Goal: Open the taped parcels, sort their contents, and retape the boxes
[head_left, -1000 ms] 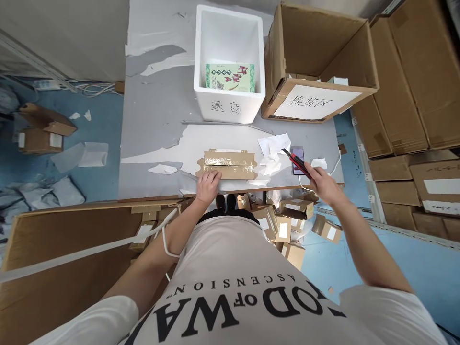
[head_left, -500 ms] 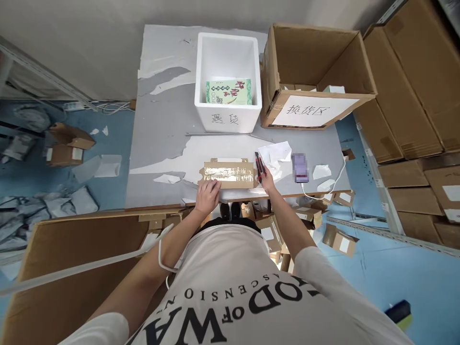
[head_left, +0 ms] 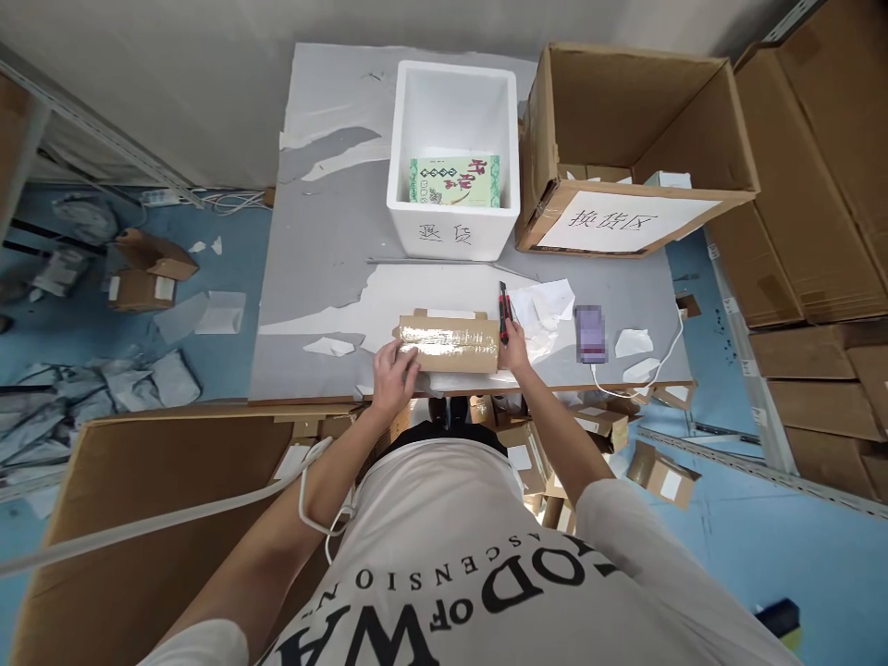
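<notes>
Both forearms (head_left: pixel 559 427) are angled inward; the carton (head_left: pixel 454 347) is grasped at nine o'clock by the left hand (head_left: pixel 393 379), a cutter (head_left: pixel 504 311) at three by the right hand (head_left: pixel 513 349). Brown, with glossy tape along its top, it is held near the table's (head_left: pixel 326 222) six-o'clock edge.

Brown oblong cardboard box (head_left: pixel 450 348), glossy tape along top, crosswise on near side of white foam bin (head_left: pixel 444 246); slim red-and-black utility knife (head_left: pixel 504 316) lengthwise, tip toward bin's near right corner.
</notes>
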`<state>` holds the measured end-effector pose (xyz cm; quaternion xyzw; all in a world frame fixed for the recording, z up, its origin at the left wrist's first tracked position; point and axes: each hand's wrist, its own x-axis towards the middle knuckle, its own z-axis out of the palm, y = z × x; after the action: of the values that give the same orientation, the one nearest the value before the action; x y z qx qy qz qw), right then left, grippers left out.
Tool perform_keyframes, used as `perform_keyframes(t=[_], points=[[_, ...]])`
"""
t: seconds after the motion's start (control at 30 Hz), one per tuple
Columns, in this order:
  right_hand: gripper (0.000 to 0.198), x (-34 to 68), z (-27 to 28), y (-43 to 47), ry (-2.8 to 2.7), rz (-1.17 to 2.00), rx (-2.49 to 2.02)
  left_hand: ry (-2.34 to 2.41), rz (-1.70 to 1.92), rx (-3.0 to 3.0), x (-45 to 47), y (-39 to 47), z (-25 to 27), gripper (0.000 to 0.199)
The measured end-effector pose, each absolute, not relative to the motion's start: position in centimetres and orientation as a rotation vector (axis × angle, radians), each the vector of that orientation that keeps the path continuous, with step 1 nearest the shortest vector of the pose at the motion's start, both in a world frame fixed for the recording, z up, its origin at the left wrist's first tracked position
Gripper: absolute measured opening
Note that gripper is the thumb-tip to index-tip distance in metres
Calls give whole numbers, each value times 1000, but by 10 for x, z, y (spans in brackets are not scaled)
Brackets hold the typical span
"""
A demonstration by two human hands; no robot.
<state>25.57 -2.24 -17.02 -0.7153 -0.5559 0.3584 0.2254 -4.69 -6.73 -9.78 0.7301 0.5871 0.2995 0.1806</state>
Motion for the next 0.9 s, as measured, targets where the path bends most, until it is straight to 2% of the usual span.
perform_keyframes(t=[0.1, 0.17, 0.2, 0.27, 0.37, 0.43, 0.5, 0.63, 0.8, 0.9], points=[[56, 261, -153, -47, -1545, 845, -1930, 1743, 930, 1694, -50, -58, -104, 52], [58, 275, -144, -51, -1575, 680, -2024, 1718, 928, 1412, -51, -52, -108, 68], [66, 284, -140, -47, -1614, 615, -2113, 1681, 913, 1287, -51, -48, -110, 75], [97, 306, -134, -27, -1785, 576, -2304, 1590, 878, 1102, -49, -42, -110, 84], [139, 337, -133, 18, -2202, 757, -2461, 1515, 797, 918, -45, -38, -107, 80], [150, 350, -138, 42, -2343, 899, -2536, 1523, 735, 796, -43, -39, -105, 77], [152, 356, -146, 53, -2386, 1042, -2584, 1543, 697, 701, -42, -40, -104, 77], [132, 359, -163, 38, -2340, 1070, -2537, 1557, 695, 664, -41, -44, -104, 75], [66, 362, -172, -14, -2285, 907, -2324, 1555, 728, 645, -40, -45, -110, 78], [48, 352, -173, -51, -2196, 827, -2324, 1545, 755, 682, -40, -45, -115, 78]])
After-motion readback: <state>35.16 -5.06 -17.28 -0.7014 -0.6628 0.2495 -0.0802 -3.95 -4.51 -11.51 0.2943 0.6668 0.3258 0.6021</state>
